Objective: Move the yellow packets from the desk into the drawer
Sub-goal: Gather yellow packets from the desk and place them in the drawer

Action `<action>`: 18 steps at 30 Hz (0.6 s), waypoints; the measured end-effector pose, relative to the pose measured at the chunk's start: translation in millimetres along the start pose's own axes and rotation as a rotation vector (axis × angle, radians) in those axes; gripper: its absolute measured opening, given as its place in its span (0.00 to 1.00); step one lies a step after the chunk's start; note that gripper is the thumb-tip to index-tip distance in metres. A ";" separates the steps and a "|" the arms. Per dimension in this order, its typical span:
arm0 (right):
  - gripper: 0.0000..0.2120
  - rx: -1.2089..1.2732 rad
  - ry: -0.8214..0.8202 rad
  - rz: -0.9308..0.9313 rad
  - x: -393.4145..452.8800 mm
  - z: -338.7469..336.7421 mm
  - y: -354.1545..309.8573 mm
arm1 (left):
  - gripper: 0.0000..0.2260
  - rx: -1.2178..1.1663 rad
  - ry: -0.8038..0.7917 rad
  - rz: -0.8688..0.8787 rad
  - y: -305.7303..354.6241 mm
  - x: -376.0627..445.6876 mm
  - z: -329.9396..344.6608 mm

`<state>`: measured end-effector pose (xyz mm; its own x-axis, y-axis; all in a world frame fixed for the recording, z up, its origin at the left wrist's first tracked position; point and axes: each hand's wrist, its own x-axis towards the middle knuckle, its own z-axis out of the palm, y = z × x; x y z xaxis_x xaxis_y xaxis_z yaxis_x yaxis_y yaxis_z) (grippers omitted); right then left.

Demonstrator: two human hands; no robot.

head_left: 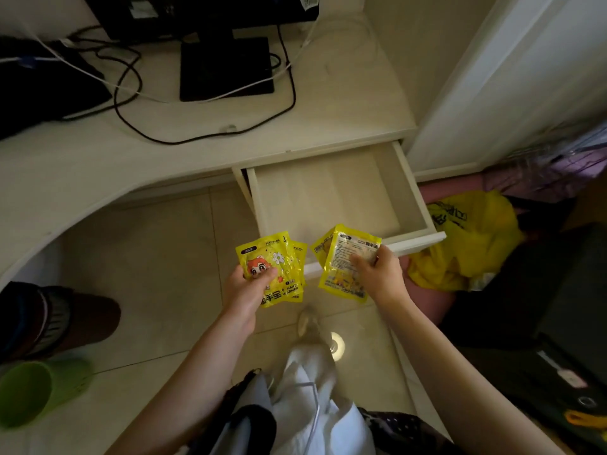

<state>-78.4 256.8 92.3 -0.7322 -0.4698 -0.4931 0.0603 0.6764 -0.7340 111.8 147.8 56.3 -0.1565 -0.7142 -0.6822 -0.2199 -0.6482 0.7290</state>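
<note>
Partly overlapped yellow packets (341, 257), pinched in both hands' fingers (262, 279), count unclear.

Desk (345, 103) far; monitor base (226, 68) and cables (203, 137) on it. Drawer (407, 192) pulled out below the desk's right end. Left hand (244, 290) and right hand (381, 270) near, each holding packets (269, 261) at the drawer's front. Plastic bag (473, 238) right of the drawer; cup (36, 392) near left on the floor.

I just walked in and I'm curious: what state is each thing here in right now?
Drawer: pulled open, nothing visible inside.
Left packets: held in left hand, front showing.
Right packets: held in right hand, back showing.
Desk: no packets visible on it.
</note>
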 end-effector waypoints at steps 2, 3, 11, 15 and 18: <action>0.10 0.011 -0.014 0.010 19.1 -2.6 -10.0 | 0.13 -0.005 0.011 -0.017 8.9 12.9 11.7; 0.10 0.015 -0.015 0.016 29.1 -3.7 -14.1 | 0.13 -0.005 0.013 -0.020 13.5 18.7 18.0; 0.14 -0.009 -0.036 0.087 102.8 -2.2 -34.3 | 0.13 0.042 0.032 -0.095 31.7 66.6 64.2; 0.14 -0.021 -0.078 0.128 137.2 5.5 -35.1 | 0.12 0.066 0.081 -0.128 30.9 87.7 84.9; 0.14 -0.031 -0.134 0.147 157.9 14.7 -35.3 | 0.12 0.070 0.096 -0.168 24.9 107.2 93.0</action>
<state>-186.2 150.4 33.4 -0.6197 -0.4347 -0.6535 0.1376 0.7595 -0.6357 0.1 79.7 -3.8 -0.0202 -0.6216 -0.7830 -0.3017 -0.7429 0.5975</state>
